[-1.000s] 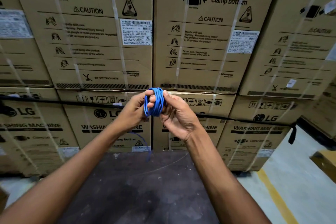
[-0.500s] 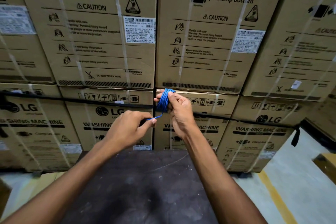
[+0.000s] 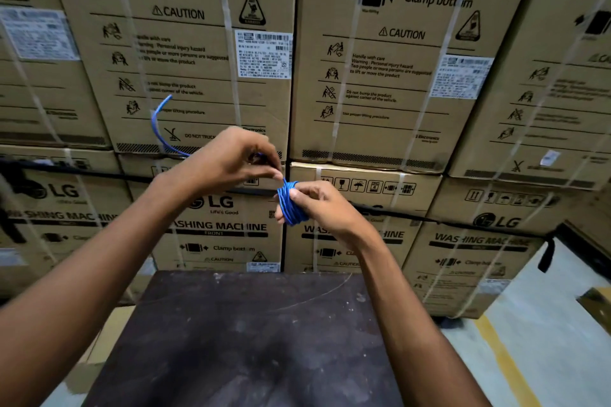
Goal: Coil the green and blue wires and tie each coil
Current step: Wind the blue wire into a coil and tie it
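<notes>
A: Head view, item one: blue wire coil point(image 3: 291, 205), centre of frame, held in mid-air above a dark table point(image 3: 251, 340) that sits at 6 o'clock.

B: Holder?

A: Right hand point(image 3: 325, 208), fingers and thumb curled round the bundle. Left hand point(image 3: 231, 158), at 10 o'clock from the coil, pinches the wire just where it leaves the bundle; the free tail point(image 3: 158, 125) arcs up past the knuckles toward 10 o'clock.

B: Step in hand?

A: By my reading, binding the coil with its own tail. Advice: keep the right-hand grip firm so the loops stay stacked, pull each turn snug across the middle of the bundle, and save enough tail to tuck under the last turn.

B: Green wire?

A: Not in view. Its state cannot be told.

B: Surroundings and legible writing?

A: Stacked cardboard cartons point(image 3: 380, 76), 9 through 3 o'clock, bound with pale straps. Print: "LG", "Life's Good", "WASHING MACHINE", "FRONT", "BACK", "Clamp bottom", "CAUTION", "Handle with care", "Warning: Personal injury hazard", "Do not bump the product", "DO NOT TRUCK". White barcode labels point(image 3: 263, 54); their small print is unreadable. Yellow floor line point(image 3: 506, 363), 4 o'clock.
</notes>
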Demonstrator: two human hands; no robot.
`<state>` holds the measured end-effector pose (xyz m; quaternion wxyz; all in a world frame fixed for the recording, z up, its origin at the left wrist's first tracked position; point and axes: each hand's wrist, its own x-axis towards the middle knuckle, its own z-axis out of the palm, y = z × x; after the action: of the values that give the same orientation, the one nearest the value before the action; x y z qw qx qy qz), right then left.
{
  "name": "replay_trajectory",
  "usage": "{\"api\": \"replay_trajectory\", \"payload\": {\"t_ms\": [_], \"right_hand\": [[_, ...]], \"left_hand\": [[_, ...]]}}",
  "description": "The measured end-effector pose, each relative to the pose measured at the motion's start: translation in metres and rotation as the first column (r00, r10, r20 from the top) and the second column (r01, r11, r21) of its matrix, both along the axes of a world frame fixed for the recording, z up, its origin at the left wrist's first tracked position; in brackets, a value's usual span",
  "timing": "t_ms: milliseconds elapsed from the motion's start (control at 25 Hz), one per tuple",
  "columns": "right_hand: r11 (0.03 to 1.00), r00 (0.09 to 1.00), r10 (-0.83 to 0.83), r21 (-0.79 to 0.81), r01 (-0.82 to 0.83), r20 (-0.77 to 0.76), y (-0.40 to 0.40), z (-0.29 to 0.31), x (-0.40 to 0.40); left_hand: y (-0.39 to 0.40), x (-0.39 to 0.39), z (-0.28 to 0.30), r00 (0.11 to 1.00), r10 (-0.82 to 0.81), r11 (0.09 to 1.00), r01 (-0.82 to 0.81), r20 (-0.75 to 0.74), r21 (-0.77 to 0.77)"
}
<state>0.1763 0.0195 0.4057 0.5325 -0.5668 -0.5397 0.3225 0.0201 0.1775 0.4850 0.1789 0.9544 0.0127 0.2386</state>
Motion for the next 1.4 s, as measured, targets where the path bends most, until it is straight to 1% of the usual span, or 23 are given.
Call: {"api": "replay_trajectory", "payload": {"t_ms": [40, 120, 200, 280, 320, 400, 440, 480, 560, 640, 680, 720, 760, 840, 920, 960, 1040, 1080, 1160, 1280, 1360, 1400], "right_hand": [[0.997, 0.993, 0.076, -0.019, -0.079, -0.094, -0.003, 0.002, 0.002], [0.98, 0.941, 0.195, 0.022, -0.197, -0.277, -0.009, 0.004, 0.006], [0.963, 0.882, 0.27, 0.099, -0.251, -0.386, -0.011, 0.004, 0.008], [0.941, 0.813, 0.338, 0.169, -0.293, -0.473, -0.014, 0.005, 0.004], [0.933, 0.77, 0.36, 0.211, -0.292, -0.526, -0.014, 0.006, 0.001], [0.931, 0.702, 0.358, 0.288, -0.223, -0.616, -0.014, 0.01, -0.004], [0.935, 0.687, 0.337, 0.312, -0.166, -0.644, -0.011, 0.011, -0.005], [0.939, 0.679, 0.309, 0.329, -0.104, -0.666, -0.006, 0.011, -0.004], [0.938, 0.661, 0.238, 0.346, 0.035, -0.711, 0.004, 0.007, 0.001], [0.935, 0.686, 0.102, 0.305, 0.181, -0.72, 0.013, -0.003, 0.01], [0.929, 0.708, 0.014, 0.272, 0.253, -0.706, 0.014, -0.009, 0.014], [0.916, 0.726, -0.063, 0.249, 0.314, -0.684, 0.014, -0.014, 0.019], [0.902, 0.744, -0.119, 0.242, 0.358, -0.657, 0.015, -0.02, 0.023], [0.89, 0.805, -0.197, 0.242, 0.387, -0.56, 0.016, -0.026, 0.026], [0.893, 0.894, -0.284, 0.245, 0.379, -0.347, 0.018, -0.027, 0.024], [0.898, 0.92, -0.32, 0.236, 0.371, -0.228, 0.017, -0.026, 0.021], [0.915, 0.937, -0.346, 0.203, 0.349, -0.05, 0.013, -0.021, 0.019], [0.933, 0.948, -0.319, 0.172, 0.315, -0.004, 0.009, -0.017, 0.019], [0.979, 0.981, -0.192, 0.068, 0.191, 0.01, -0.003, -0.008, 0.018], [0.997, 0.998, -0.052, -0.059, 0.054, 0.045, -0.014, 0.006, 0.015], [0.999, 1.0, -0.003, -0.051, 0.003, 0.008, -0.015, 0.01, 0.013], [0.999, 0.999, 0.017, -0.028, -0.019, -0.046, -0.017, 0.011, 0.012]], "left_hand": [[0.003, 0.006, -0.001, 0.999, -0.047, 0.995, 0.048, 0.007, -0.087], [0.008, 0.015, -0.009, 0.993, -0.116, 0.96, 0.119, 0.027, -0.255], [0.01, 0.021, -0.023, 0.988, -0.148, 0.91, 0.155, 0.047, -0.384], [0.009, 0.026, -0.042, 0.983, -0.167, 0.835, 0.181, 0.075, -0.519], [0.005, 0.028, -0.052, 0.982, -0.157, 0.787, 0.188, 0.104, -0.588], [-0.011, 0.032, -0.071, 0.977, -0.117, 0.686, 0.208, 0.176, -0.698], [-0.02, 0.034, -0.08, 0.977, -0.081, 0.665, 0.201, 0.198, -0.719], [-0.027, 0.036, -0.088, 0.979, -0.043, 0.691, 0.172, 0.198, -0.702], [-0.037, 0.039, -0.105, 0.99, 0.006, 0.812, 0.077, 0.139, -0.579], [-0.043, 0.036, -0.116, 0.997, 0.074, 0.914, -0.055, 0.032, -0.402], [-0.045, 0.033, -0.118, 0.992, 0.127, 0.947, -0.124, -0.009, -0.296], [-0.048, 0.027, -0.117, 0.983, 0.176, 0.966, -0.181, -0.045, -0.182], [-0.053, 0.019, -0.114, 0.978, 0.199, 0.975, -0.204, -0.067, -0.088], [-0.059, 0.008, -0.106, 0.973, 0.202, 0.979, -0.197, -0.114, 0.055], [-0.058, 0.005, -0.09, 0.969, 0.202, 0.958, -0.166, -0.141, 0.235], [-0.056, 0.005, -0.079, 0.97, 0.195, 0.943, -0.144, -0.147, 0.3], [-0.048, 0.005, -0.052, 0.979, 0.151, 0.934, -0.096, -0.137, 0.344], [-0.042, 0.004, -0.039, 0.986, 0.113, 0.934, -0.064, -0.123, 0.352], [-0.029, 0.003, -0.019, 0.997, 0.023, 0.934, 0.005, -0.076, 0.357], [-0.013, 0.009, -0.013, 0.997, -0.067, 0.94, 0.055, 0.024, 0.337], [-0.008, 0.013, -0.017, 0.99, -0.09, 0.966, 0.061, 0.108, 0.251], [-0.007, 0.014, -0.019, 0.988, -0.085, 0.984, 0.063, 0.131, 0.167]]}}
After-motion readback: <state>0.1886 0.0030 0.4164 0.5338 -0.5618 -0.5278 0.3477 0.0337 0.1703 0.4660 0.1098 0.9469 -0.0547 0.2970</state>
